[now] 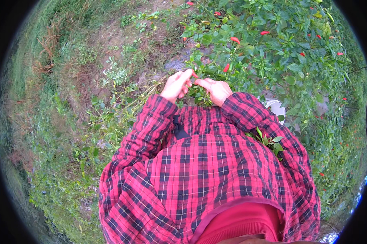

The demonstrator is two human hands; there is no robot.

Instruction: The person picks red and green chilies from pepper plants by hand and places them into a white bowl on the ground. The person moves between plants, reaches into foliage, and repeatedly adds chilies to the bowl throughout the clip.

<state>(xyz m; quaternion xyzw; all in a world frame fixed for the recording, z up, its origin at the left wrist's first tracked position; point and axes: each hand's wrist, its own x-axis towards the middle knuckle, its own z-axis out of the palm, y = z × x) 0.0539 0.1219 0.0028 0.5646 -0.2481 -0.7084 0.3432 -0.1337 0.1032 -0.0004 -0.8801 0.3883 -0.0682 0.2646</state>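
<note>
A small red chili pepper [194, 74] shows at the tips of my left hand [178, 84], where the thumb and a finger appear to pinch it. Just to the right, my right hand [217, 91] points its index finger towards the pepper's lower end, a small gap away. Its other fingers are bent out of sight, so whether it holds anything is hidden. Both hands are over the near edge of a chili plant [247, 55] with green leaves. Another red chili pepper [226, 67] hangs beyond my right hand.
A white plastic container [275, 109] is partly hidden behind my right sleeve. Leafy stems [270, 141] poke out beside that arm. Dark plastic film [176, 63] covers some soil ahead. Weedy ground [104, 70] stretches left, and more chili plants with red fruit [329, 128] stand right.
</note>
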